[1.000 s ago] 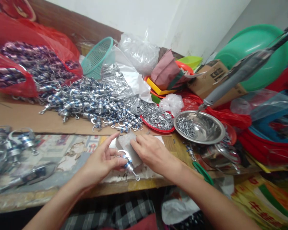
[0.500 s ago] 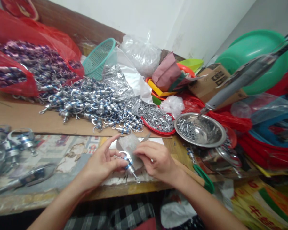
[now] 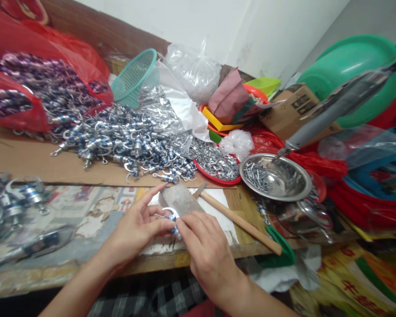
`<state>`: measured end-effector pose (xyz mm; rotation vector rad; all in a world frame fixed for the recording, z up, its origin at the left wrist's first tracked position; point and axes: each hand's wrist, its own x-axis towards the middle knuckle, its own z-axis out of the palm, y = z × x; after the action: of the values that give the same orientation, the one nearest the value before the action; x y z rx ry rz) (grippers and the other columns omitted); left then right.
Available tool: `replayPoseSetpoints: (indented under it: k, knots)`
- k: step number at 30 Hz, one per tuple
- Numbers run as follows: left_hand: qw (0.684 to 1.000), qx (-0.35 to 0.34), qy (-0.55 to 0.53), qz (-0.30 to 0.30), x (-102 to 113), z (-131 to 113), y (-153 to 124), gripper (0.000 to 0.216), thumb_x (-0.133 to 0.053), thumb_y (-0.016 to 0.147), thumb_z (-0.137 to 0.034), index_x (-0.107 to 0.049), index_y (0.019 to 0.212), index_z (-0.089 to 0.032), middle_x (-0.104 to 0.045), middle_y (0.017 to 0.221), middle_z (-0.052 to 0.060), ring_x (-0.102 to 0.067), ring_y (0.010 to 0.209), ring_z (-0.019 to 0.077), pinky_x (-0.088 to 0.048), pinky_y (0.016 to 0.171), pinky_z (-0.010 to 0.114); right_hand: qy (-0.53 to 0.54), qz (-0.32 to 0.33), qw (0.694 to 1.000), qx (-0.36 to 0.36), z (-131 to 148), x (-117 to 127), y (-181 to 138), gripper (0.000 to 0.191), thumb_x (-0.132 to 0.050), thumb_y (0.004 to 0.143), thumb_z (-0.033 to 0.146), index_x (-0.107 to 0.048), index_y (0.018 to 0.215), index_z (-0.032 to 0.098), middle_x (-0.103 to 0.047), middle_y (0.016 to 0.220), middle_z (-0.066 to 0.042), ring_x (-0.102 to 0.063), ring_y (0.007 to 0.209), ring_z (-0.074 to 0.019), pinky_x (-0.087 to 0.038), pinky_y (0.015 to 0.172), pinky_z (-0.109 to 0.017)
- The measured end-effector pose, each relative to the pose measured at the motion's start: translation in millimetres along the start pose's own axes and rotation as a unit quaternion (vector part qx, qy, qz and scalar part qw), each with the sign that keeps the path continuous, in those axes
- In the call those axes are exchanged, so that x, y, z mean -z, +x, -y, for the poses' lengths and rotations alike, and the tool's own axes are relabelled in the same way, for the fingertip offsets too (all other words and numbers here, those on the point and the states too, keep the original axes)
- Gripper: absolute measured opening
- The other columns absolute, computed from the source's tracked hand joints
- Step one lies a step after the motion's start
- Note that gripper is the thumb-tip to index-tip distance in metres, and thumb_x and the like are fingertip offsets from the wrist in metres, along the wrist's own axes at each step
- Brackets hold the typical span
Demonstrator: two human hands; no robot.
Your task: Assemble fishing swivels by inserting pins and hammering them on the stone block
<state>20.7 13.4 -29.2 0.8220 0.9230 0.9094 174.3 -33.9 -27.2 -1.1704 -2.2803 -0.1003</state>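
Note:
My left hand (image 3: 137, 229) pinches a small blue and silver swivel hook (image 3: 170, 217) near the table's front edge, with its forefinger stretched out toward a grey metal block (image 3: 181, 199). My right hand (image 3: 206, 251) has come over the hook from the right, and its fingertips pinch the hook's lower end, hiding that end. The block lies flat on a white sheet just behind both hands. A wooden-handled tool (image 3: 240, 222) lies slanted to the right of the block.
A big heap of the same hooks (image 3: 125, 141) spreads across the cardboard behind. A red plate of small metal parts (image 3: 218, 165) and a steel bowl of pins (image 3: 273, 176) stand to the right. A teal basket (image 3: 133, 79), red bags (image 3: 16, 88) and plastic basins (image 3: 353, 70) crowd the back.
My right hand left the grey block and drew back toward me, now gripping the hook's lower end. The wooden-handled tool shows where the hand had covered it. My left hand has stayed put.

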Motion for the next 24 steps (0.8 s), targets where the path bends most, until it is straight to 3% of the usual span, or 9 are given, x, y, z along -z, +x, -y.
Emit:
replayPoseSetpoints:
  k: [5, 9, 12, 15, 19, 24]
  knots:
    - [1.000, -0.003, 0.010, 0.012, 2, 2, 1, 0.087, -0.073, 0.059, -0.014, -0.028, 0.134, -0.021, -0.063, 0.067, -0.002, -0.059, 0.059, 0.0139, -0.050, 0.056, 0.026, 0.076, 0.016, 0.996, -0.049, -7, 0, -3, 0.033, -0.033, 0.087, 0.008, -0.057, 0.108, 0.015, -0.061, 0.099, -0.010, -0.054, 0.092, -0.0196, -0.045, 0.077, -0.033]
    - [1.000, 0.003, 0.017, 0.003, 3, 3, 1, 0.087, -0.073, 0.059, -0.015, -0.029, 0.134, -0.022, -0.063, 0.069, -0.002, -0.061, 0.060, 0.0151, -0.052, 0.058, 0.029, 0.023, -0.009, 0.991, -0.129, -45, 8, -8, 0.035, -0.038, 0.087, 0.012, -0.048, 0.120, 0.014, -0.053, 0.117, -0.013, -0.048, 0.110, -0.0212, -0.041, 0.089, -0.035]
    - [1.000, 0.004, 0.014, -0.007, 3, 4, 0, 0.086, -0.074, 0.059, -0.015, -0.031, 0.133, -0.023, -0.064, 0.070, -0.001, -0.062, 0.060, 0.0152, -0.052, 0.058, 0.028, -0.091, 0.088, 0.968, -0.215, -78, 10, -16, 0.030, -0.048, 0.084, 0.022, -0.054, 0.113, 0.014, -0.060, 0.099, -0.013, -0.057, 0.094, -0.0251, -0.045, 0.078, -0.038]
    - [1.000, 0.002, 0.010, -0.011, 2, 4, 0, 0.086, -0.075, 0.058, -0.014, -0.033, 0.133, -0.023, -0.064, 0.069, -0.001, -0.062, 0.060, 0.0158, -0.052, 0.058, 0.029, -0.086, 0.167, 0.948, -0.257, -95, 11, -23, 0.017, -0.050, 0.083, 0.024, -0.059, 0.094, 0.016, -0.061, 0.083, -0.007, -0.060, 0.078, -0.0214, -0.046, 0.067, -0.032]
    - [1.000, 0.002, 0.004, -0.019, 1, 3, -1, 0.089, -0.075, 0.057, -0.013, -0.032, 0.133, -0.023, -0.064, 0.068, -0.001, -0.062, 0.059, 0.0158, -0.053, 0.057, 0.029, 0.007, 0.062, 0.958, -0.279, -82, 29, -22, 0.016, -0.051, 0.082, 0.025, -0.055, 0.095, 0.018, -0.062, 0.088, -0.005, -0.061, 0.079, -0.0191, -0.047, 0.068, -0.030]
    - [1.000, -0.017, 0.007, -0.025, 0, 3, -2, 0.093, -0.076, 0.057, -0.014, -0.028, 0.135, -0.023, -0.065, 0.065, -0.001, -0.063, 0.058, 0.0158, -0.052, 0.057, 0.027, 0.083, -0.055, 0.986, -0.136, -43, 58, -12, 0.041, -0.052, 0.084, 0.018, -0.046, 0.124, 0.025, -0.064, 0.101, -0.005, -0.061, 0.091, -0.0178, -0.048, 0.075, -0.027]
